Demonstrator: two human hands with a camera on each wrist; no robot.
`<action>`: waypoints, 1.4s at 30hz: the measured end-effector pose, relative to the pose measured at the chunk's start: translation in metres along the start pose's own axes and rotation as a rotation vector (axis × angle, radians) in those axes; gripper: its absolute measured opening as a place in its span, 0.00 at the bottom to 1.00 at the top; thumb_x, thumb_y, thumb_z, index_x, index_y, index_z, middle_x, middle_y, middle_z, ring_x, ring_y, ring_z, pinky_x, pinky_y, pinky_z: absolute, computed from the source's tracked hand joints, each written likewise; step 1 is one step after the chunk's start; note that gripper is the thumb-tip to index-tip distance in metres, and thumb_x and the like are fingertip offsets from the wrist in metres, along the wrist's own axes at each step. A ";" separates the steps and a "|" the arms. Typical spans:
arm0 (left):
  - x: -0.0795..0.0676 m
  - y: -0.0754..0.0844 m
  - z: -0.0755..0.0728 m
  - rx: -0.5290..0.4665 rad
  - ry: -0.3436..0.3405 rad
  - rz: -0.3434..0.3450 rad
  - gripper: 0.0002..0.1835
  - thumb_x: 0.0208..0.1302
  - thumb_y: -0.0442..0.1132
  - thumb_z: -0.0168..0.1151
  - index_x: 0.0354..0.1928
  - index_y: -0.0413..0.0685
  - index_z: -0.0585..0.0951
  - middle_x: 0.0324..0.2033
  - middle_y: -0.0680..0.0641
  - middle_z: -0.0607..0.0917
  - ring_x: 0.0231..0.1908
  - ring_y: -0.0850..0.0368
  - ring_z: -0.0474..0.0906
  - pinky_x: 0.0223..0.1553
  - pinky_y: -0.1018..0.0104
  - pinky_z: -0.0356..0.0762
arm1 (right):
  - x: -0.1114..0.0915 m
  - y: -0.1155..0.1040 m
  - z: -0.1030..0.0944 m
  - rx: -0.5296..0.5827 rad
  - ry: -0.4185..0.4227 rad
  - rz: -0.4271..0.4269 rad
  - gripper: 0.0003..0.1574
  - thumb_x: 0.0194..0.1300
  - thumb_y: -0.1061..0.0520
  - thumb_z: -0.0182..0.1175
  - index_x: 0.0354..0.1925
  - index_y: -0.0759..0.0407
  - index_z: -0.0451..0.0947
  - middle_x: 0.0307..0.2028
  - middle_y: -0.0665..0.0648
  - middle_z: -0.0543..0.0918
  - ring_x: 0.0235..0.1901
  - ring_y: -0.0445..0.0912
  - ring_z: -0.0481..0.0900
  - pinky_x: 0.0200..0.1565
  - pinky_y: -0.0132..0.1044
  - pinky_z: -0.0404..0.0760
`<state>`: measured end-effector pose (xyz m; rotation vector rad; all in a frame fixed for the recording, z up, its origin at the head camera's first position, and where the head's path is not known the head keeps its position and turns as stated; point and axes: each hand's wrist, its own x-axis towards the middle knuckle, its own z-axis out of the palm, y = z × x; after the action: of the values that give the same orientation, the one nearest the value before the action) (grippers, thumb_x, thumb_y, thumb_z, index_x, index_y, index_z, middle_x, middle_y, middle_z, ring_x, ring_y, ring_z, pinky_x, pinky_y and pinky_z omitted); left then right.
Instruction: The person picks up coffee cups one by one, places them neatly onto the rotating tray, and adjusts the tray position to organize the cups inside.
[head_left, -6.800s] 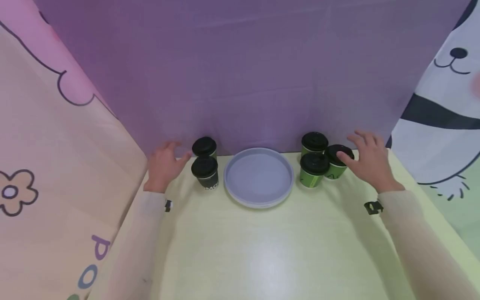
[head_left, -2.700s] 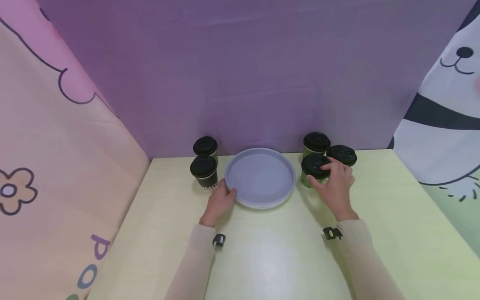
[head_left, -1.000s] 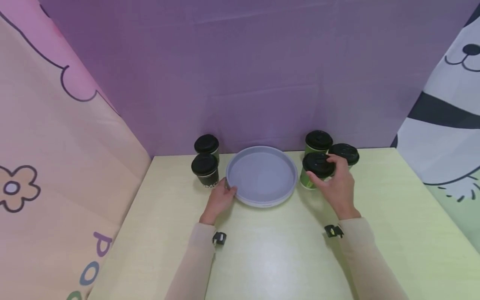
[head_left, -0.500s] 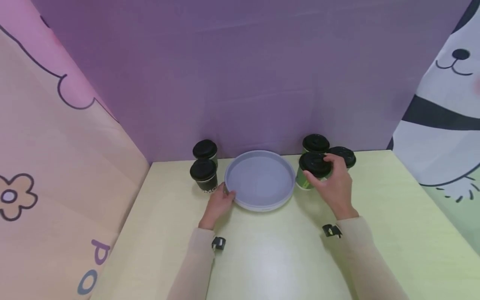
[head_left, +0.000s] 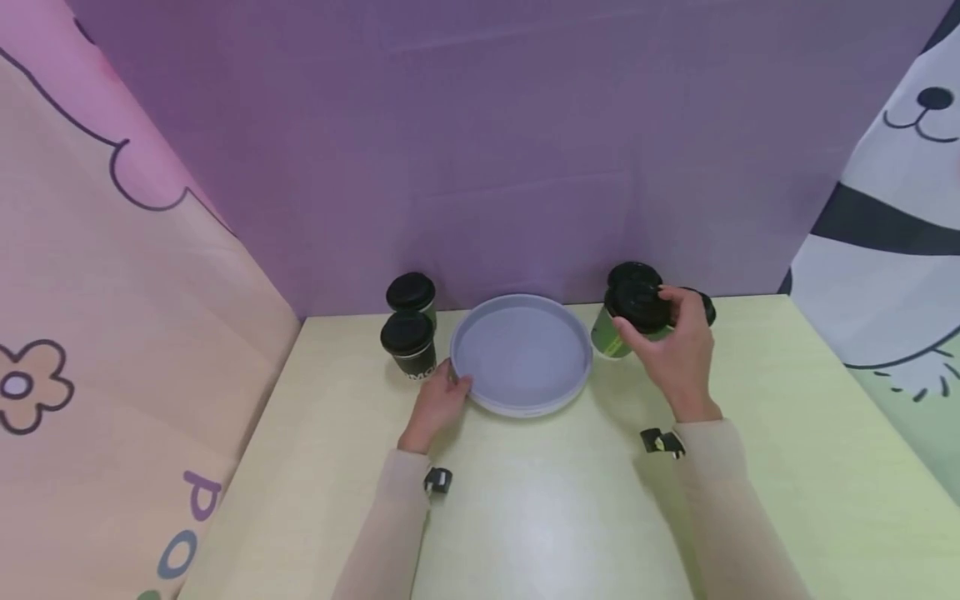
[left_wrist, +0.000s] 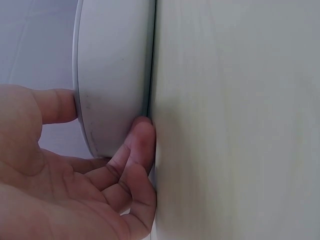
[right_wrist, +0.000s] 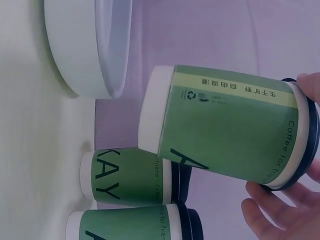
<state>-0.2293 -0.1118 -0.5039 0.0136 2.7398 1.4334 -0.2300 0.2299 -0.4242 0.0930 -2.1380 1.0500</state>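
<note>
My right hand (head_left: 678, 358) grips a green paper coffee cup (right_wrist: 225, 127) by its black lid. In the right wrist view this cup is tilted and lifted off the table. Two more green lidded cups stand behind it, one at the back (right_wrist: 127, 176) and one at the right (right_wrist: 130, 223); in the head view they are largely covered. My left hand (head_left: 437, 404) holds the near left rim of a round pale grey tray (head_left: 521, 354). Its thumb lies on the rim and its fingers are at the outer wall and underside, as the left wrist view shows.
Left of the tray stand two lidded cups, a dark one (head_left: 410, 343) in front and another (head_left: 411, 292) behind it. A purple cloth backdrop (head_left: 480, 150) rises at the table's far edge. Printed cloths hang at both sides of the pale table (head_left: 525, 508).
Both hands came inward, the left to the tray rim, the right to the front green cup. That cup has since risen off the table. The tray has stayed in place.
</note>
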 end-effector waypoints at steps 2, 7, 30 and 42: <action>0.000 0.001 0.000 0.002 -0.003 -0.002 0.34 0.76 0.48 0.53 0.78 0.41 0.61 0.43 0.38 0.85 0.49 0.43 0.80 0.66 0.43 0.73 | -0.001 -0.001 -0.001 0.001 0.000 0.014 0.44 0.49 0.54 0.81 0.59 0.71 0.72 0.58 0.69 0.78 0.51 0.60 0.78 0.54 0.46 0.73; -0.001 0.001 0.000 0.012 -0.008 -0.007 0.34 0.76 0.47 0.54 0.77 0.40 0.62 0.36 0.41 0.83 0.44 0.45 0.80 0.61 0.44 0.76 | -0.005 -0.002 -0.001 0.010 -0.011 0.032 0.44 0.49 0.54 0.81 0.59 0.69 0.72 0.57 0.68 0.79 0.52 0.59 0.79 0.54 0.34 0.71; -0.003 0.003 -0.001 0.014 -0.004 -0.045 0.35 0.77 0.49 0.53 0.78 0.39 0.61 0.31 0.46 0.80 0.34 0.52 0.76 0.47 0.54 0.78 | -0.010 -0.011 0.009 0.120 -0.066 0.003 0.44 0.47 0.57 0.82 0.58 0.70 0.73 0.58 0.66 0.80 0.54 0.57 0.79 0.56 0.21 0.68; -0.004 0.003 -0.001 0.014 0.000 -0.041 0.34 0.77 0.49 0.53 0.77 0.40 0.62 0.33 0.44 0.82 0.38 0.50 0.78 0.53 0.49 0.78 | -0.016 -0.019 0.018 0.198 -0.138 0.009 0.45 0.47 0.60 0.82 0.59 0.69 0.71 0.58 0.65 0.80 0.52 0.54 0.79 0.53 0.19 0.69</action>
<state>-0.2258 -0.1105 -0.5007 -0.0416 2.7332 1.4046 -0.2222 0.2007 -0.4297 0.2570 -2.1516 1.2920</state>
